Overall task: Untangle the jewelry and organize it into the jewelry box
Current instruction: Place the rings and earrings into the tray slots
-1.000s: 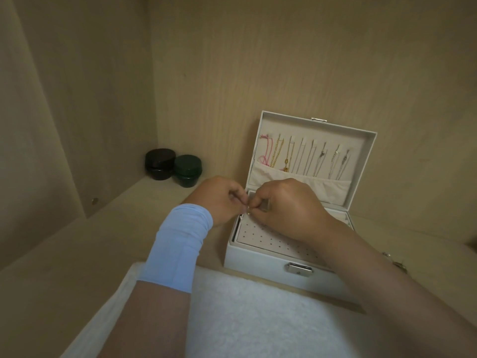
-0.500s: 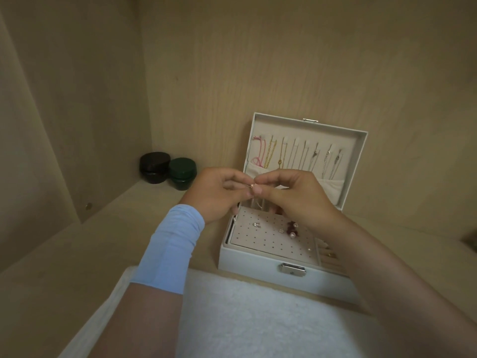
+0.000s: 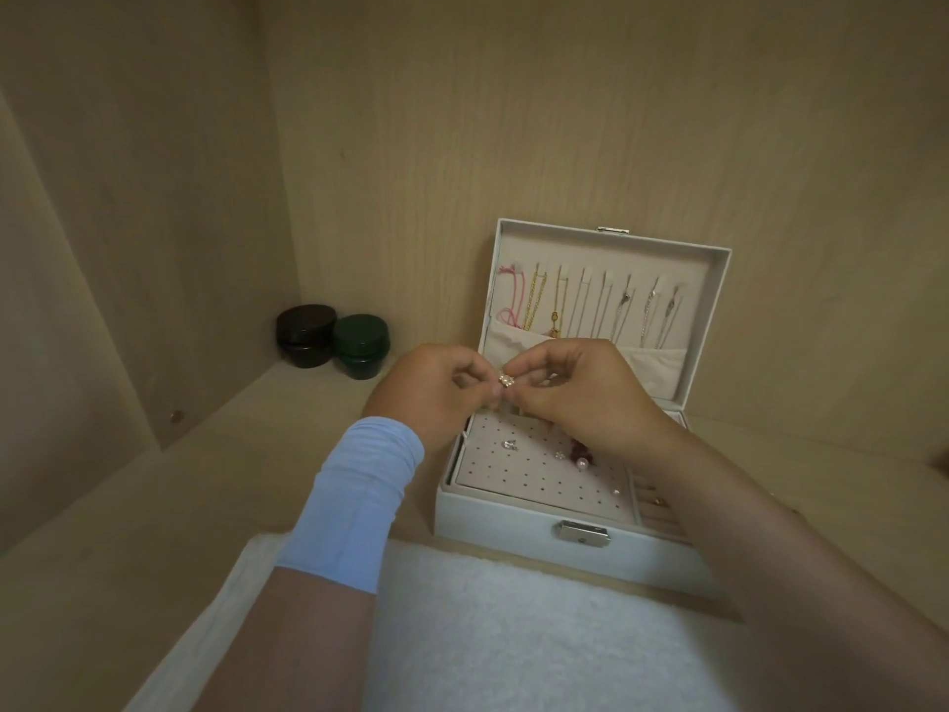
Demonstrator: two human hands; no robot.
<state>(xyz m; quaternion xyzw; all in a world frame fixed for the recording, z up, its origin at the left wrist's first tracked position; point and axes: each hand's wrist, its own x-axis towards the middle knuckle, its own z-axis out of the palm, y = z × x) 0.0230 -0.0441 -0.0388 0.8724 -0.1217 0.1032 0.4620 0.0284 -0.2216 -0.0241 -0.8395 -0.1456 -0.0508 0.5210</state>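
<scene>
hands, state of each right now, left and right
Left hand: closed, pinching the small pearl earring.
Right hand: closed, pinching the same pearl earring.

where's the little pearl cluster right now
Head view, centre: the pearl cluster is pinched between the left hand and right hand, held above the open jewelry box.

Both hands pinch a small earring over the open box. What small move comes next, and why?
Probably lower the earring to a free hole in the dotted pad: the left hand and right hand pinch it just above the jewelry box, where other earrings already sit.
</scene>
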